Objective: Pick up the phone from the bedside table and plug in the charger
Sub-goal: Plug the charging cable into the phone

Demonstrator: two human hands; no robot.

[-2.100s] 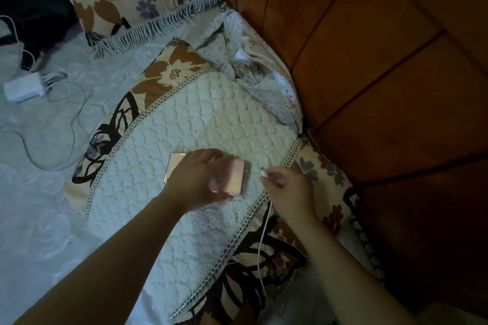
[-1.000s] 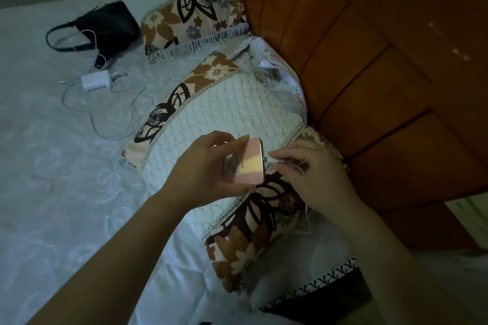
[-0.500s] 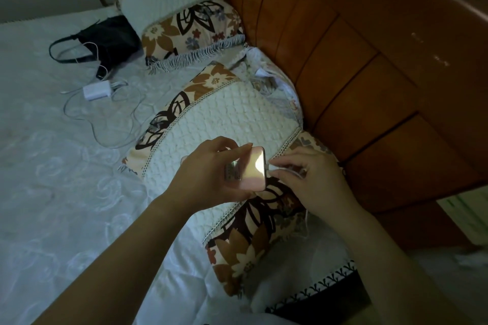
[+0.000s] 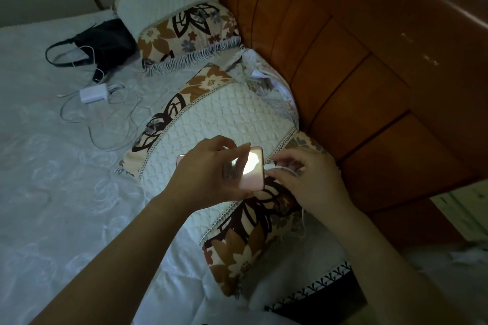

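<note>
My left hand [image 4: 211, 174] holds a pink phone [image 4: 250, 171] back side up, lifted just above a white quilted pillow [image 4: 224, 119]. A bright reflection sits on the phone's back. My right hand [image 4: 306, 179] pinches the white plug of a charger cable [image 4: 274, 167] and holds it against the phone's right end edge. I cannot tell whether the plug is seated in the port. The thin white cable runs from my right hand down over the pillow's floral border [image 4: 303, 221].
A wooden headboard [image 4: 369, 74] rises at the right. A second pillow [image 4: 179, 21] lies at the back. On the white bedsheet [image 4: 52, 192] at the left are a black bag [image 4: 103, 39] and a white power adapter [image 4: 93, 93] with looped cables.
The phone was lifted off the pillow by my left hand and tilted. My right hand brought the cable plug up to its end edge. The view has tilted up, showing more of the bed.
</note>
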